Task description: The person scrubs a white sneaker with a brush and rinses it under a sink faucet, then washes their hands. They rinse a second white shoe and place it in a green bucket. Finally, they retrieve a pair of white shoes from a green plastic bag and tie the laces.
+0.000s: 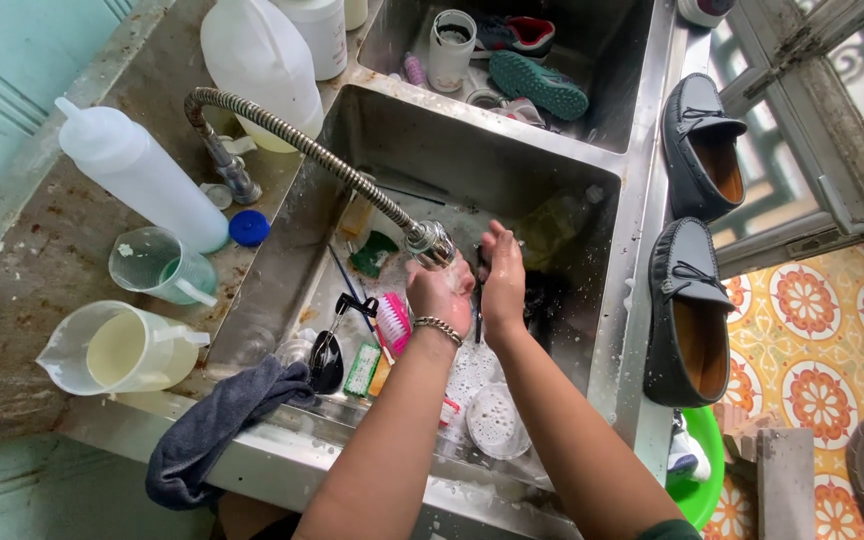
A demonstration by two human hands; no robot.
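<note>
Both my hands are over the near basin of a steel sink [602,290], under the spray head [430,244] of a flexible metal faucet hose. My left hand [442,293], with a chain bracelet on the wrist, is cupped just below the spray head. My right hand [502,275] is pressed against it, fingers pointing up. A thin dark thing shows between the palms; what it is cannot be told. Water and foam lie in the basin below.
A pink brush [394,322], a green sponge [373,253], a ladle and a round strainer lie in the basin. Two dark loafers [690,300] rest on the right rim. Jugs, a squeeze bottle [142,175] and a grey cloth [214,425] sit on the left counter. Sneakers lie in the far basin.
</note>
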